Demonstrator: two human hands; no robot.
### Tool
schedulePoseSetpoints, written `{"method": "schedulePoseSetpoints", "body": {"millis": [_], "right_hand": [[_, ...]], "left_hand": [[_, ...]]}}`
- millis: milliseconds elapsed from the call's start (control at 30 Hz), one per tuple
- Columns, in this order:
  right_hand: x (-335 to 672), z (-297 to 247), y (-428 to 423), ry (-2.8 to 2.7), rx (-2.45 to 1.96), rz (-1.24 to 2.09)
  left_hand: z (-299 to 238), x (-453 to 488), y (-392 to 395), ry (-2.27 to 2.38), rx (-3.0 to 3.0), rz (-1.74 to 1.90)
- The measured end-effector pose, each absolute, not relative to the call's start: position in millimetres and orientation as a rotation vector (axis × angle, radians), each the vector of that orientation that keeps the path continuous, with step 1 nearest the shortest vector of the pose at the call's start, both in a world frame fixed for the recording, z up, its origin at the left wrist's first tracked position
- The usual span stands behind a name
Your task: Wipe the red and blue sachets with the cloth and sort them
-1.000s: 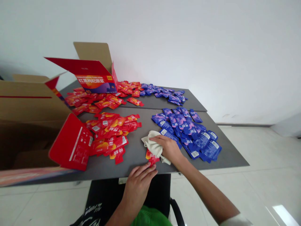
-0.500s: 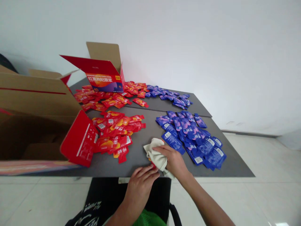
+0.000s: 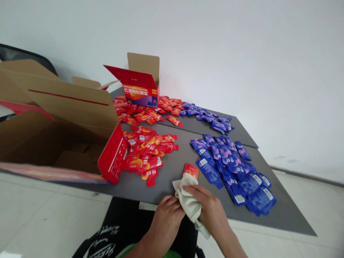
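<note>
My right hand (image 3: 209, 205) is closed on a crumpled off-white cloth (image 3: 190, 203), pressing it over a red sachet (image 3: 191, 170) at the near edge of the table. Only the far end of that sachet shows; the cloth covers its nearer part. Right beside the cloth, the fingers of my left hand (image 3: 168, 214) are curled at the sachet's near end, which they hide. To the left of both hands lies a loose pile of red sachets (image 3: 146, 147). On the right spreads a pile of blue sachets (image 3: 233, 165).
A large open carton (image 3: 115, 156) fills the left of the grey table (image 3: 172, 168). Farther back stands a smaller open box (image 3: 140, 94) among more red sachets (image 3: 174, 120). More blue sachets (image 3: 220, 123) lie at the back right, near the white wall.
The view has turned, shifting the table contents to the right. My right hand and the cloth have slid down toward the table edge, uncovering the red sachet's far end. My left fingers have curled in.
</note>
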State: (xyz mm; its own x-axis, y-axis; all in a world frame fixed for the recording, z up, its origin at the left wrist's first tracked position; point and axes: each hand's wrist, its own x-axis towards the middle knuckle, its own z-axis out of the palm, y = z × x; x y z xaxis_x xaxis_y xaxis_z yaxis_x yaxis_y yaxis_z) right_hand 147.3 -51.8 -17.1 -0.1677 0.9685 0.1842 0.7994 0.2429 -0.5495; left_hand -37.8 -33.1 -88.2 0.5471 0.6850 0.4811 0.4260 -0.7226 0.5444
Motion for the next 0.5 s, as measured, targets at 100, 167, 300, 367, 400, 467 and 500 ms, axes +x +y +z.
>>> {"method": "schedulePoseSetpoints", "body": {"millis": [100, 167, 300, 367, 400, 467, 500], "right_hand": [[154.7, -24.4, -24.7, -1.977, -1.631, 0.443], [162.9, -21.9, 1.8, -1.968, -1.666, 0.375], [171.9, -1.6, 24.7, -1.964, -1.713, 0.220], [169.0, 7.7, 9.3, -1.929, -1.664, 0.179], [165.6, 10.2, -3.6, -1.916, -1.630, 0.184], [156.6, 9.1, -32.0, -1.934, -1.585, 0.249], [152.0, 5.7, -44.1, -1.968, -1.588, 0.304]], "left_hand": [[-90.2, -38.2, -33.1, 0.893, 2.418, 0.974], [-93.0, -38.2, -33.5, 0.895, 2.410, 0.975], [-95.3, -38.9, -34.0, 0.894, 2.394, 1.017], [-92.6, -39.9, -34.1, 0.881, 2.386, 1.034], [-90.5, -40.4, -34.1, 0.876, 2.387, 1.026], [-85.5, -41.5, -34.1, 0.875, 2.396, 0.981], [-83.2, -42.0, -34.0, 0.883, 2.404, 0.957]]}}
